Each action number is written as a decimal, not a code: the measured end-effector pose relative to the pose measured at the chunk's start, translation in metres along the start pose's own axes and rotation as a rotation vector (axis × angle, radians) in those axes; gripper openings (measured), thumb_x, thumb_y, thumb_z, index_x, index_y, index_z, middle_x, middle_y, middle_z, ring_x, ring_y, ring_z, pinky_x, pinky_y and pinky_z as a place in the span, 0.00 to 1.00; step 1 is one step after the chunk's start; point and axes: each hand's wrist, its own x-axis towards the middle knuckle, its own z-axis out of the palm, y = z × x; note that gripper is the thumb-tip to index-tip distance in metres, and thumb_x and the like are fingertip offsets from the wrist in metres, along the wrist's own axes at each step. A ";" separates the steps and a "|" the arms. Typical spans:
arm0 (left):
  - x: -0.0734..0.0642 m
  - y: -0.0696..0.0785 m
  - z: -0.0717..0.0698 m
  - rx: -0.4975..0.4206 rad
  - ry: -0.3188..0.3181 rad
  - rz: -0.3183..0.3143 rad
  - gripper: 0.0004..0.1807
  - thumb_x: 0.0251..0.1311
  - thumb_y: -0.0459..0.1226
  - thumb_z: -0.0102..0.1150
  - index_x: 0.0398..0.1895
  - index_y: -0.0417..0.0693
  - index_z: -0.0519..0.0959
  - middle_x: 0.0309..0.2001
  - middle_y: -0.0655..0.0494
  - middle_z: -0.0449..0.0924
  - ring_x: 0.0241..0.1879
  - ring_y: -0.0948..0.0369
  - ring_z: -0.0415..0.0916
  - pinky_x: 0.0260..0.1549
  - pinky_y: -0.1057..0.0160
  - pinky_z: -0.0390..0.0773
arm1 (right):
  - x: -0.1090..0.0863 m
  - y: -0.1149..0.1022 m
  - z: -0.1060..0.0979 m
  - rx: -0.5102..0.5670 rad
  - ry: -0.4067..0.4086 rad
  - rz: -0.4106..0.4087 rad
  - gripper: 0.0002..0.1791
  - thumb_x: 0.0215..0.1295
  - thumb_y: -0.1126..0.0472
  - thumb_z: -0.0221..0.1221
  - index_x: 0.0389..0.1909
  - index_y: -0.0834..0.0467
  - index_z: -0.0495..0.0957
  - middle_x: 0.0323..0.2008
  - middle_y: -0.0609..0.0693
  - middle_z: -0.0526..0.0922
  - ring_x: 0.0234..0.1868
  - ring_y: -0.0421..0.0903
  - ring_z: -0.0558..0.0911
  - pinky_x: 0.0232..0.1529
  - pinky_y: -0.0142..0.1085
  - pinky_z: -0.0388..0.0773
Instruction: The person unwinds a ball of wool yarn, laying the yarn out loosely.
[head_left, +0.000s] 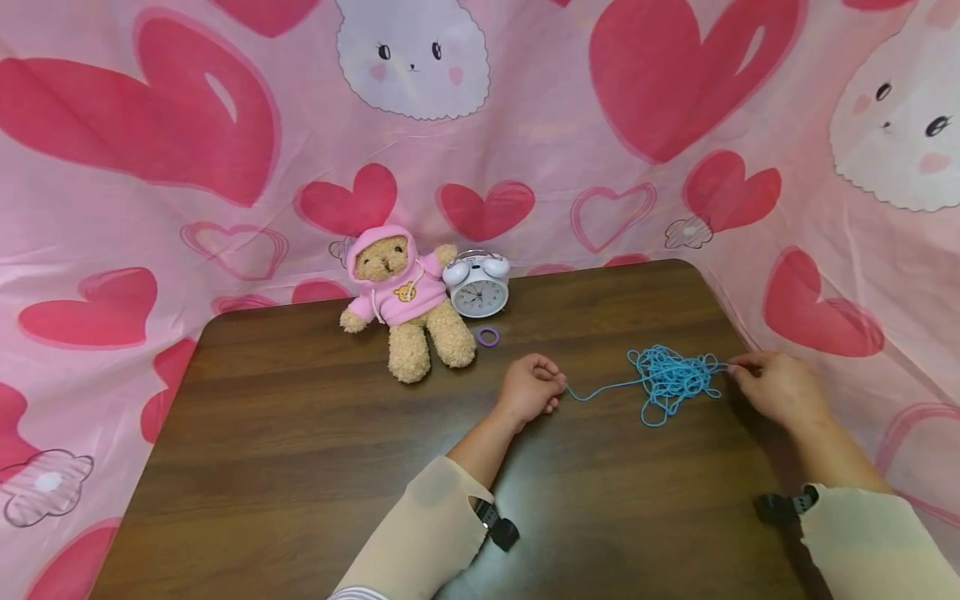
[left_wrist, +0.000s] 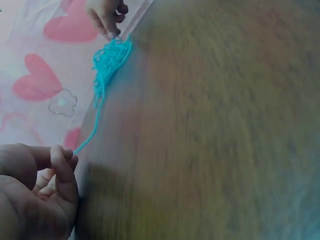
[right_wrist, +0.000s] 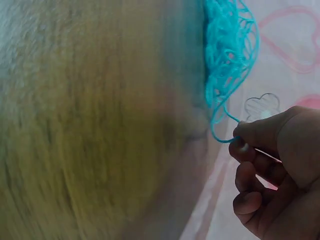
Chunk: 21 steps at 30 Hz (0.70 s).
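A tangled heap of thin blue cord (head_left: 672, 379) lies on the right part of the brown table (head_left: 300, 467). My left hand (head_left: 529, 388) pinches one end of the cord between thumb and forefinger, left of the heap. From there a single slack strand runs to the tangle. On the heap's right side, my right hand (head_left: 780, 387) pinches a small loop of the cord at the thumb and forefinger tips. The right wrist view shows this loop (right_wrist: 224, 141) coming out of the tangle, with the other fingers of that hand curled loosely below.
A teddy bear (head_left: 405, 296) in a pink hoodie lies near the table's back edge. Beside it stands a white twin-bell alarm clock (head_left: 480, 287). A purple ring (head_left: 487, 337) lies in front of the clock. Pink heart-print cloth (head_left: 540, 150) hangs behind and along the sides.
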 end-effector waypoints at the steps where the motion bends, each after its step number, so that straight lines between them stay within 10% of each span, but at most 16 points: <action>1: 0.000 0.000 -0.002 -0.002 0.000 0.001 0.11 0.58 0.21 0.66 0.37 0.39 0.75 0.34 0.47 0.88 0.14 0.65 0.73 0.12 0.71 0.73 | -0.001 -0.001 -0.001 -0.001 0.005 -0.006 0.13 0.68 0.60 0.62 0.43 0.66 0.86 0.38 0.67 0.87 0.40 0.69 0.81 0.34 0.54 0.74; 10: -0.004 0.004 -0.019 0.037 -0.003 0.031 0.12 0.57 0.20 0.67 0.41 0.35 0.77 0.39 0.41 0.88 0.16 0.64 0.73 0.14 0.71 0.74 | -0.011 -0.013 -0.015 -0.011 0.043 -0.042 0.13 0.66 0.59 0.64 0.45 0.64 0.87 0.36 0.66 0.87 0.38 0.68 0.82 0.34 0.55 0.75; 21: -0.021 0.012 -0.044 0.120 -0.018 0.071 0.16 0.58 0.24 0.71 0.50 0.37 0.81 0.45 0.42 0.88 0.21 0.62 0.78 0.19 0.69 0.79 | -0.019 -0.053 0.000 0.159 0.143 -0.122 0.16 0.62 0.60 0.71 0.49 0.62 0.87 0.33 0.57 0.87 0.28 0.41 0.77 0.24 0.30 0.70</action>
